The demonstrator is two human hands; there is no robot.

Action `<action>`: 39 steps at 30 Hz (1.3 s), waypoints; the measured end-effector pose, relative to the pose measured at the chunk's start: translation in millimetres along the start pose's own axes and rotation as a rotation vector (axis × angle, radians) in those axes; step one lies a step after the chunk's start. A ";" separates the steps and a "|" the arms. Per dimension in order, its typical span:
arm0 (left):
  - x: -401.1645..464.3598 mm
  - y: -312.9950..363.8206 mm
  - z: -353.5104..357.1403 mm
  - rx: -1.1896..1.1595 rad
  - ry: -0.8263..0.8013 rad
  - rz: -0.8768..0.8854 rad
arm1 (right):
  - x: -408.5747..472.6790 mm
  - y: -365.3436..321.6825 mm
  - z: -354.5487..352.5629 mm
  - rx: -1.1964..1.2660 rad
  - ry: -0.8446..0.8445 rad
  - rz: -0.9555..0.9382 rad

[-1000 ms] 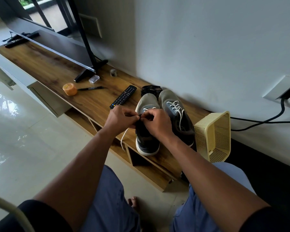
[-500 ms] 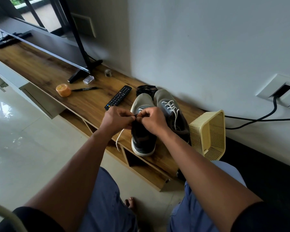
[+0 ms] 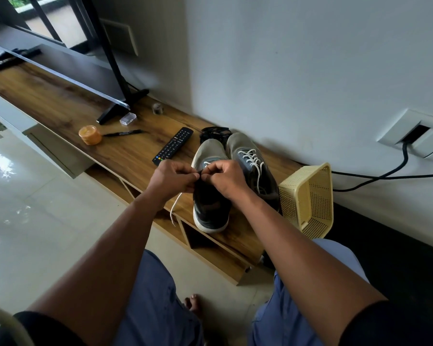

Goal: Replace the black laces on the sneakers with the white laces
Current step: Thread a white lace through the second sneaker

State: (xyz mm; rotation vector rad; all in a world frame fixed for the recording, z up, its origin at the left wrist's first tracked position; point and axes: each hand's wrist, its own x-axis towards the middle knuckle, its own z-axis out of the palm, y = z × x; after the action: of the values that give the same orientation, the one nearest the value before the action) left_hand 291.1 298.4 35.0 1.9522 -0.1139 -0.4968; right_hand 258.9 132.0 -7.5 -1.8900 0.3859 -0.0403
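Note:
Two grey sneakers stand side by side on the wooden TV bench (image 3: 125,156), toes toward the wall. The right sneaker (image 3: 254,166) carries white lacing across its eyelets. Over the left sneaker (image 3: 209,208), my left hand (image 3: 171,179) and my right hand (image 3: 226,178) meet fingertip to fingertip, both pinching the white lace (image 3: 175,208) at the eyelets. One loose end of that lace hangs down past the bench's front edge. A heap of black laces (image 3: 214,133) lies behind the toes, by the wall.
A black remote (image 3: 173,146) lies left of the shoes, with a black marker (image 3: 123,133) and an orange jar (image 3: 90,134) further left. A yellow perforated basket (image 3: 308,198) lies on its side right of the shoes. The TV stand foot (image 3: 120,108) is behind.
Both hands stay pinched together at the left sneaker's eyelets. The head view has drifted slightly; the scene sits a little lower and left than before.

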 end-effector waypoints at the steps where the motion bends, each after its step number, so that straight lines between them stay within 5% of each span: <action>1: 0.0 -0.5 -0.5 -0.011 -0.011 -0.001 | 0.7 0.1 -0.5 0.002 -0.004 0.009; 27: 13.8 -13.1 0.2 -0.247 -0.149 -0.177 | 8.6 -3.8 -2.4 -0.131 -0.094 -0.029; 39: 13.0 -0.9 5.1 -0.213 -0.024 -0.207 | -3.5 -16.8 -9.4 -0.119 -0.122 -0.076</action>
State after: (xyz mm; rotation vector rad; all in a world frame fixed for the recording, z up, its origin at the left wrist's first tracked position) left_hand 300.7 290.6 28.6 1.7578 0.1233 -0.6413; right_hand 257.7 129.4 11.8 -2.0129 0.2372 0.0479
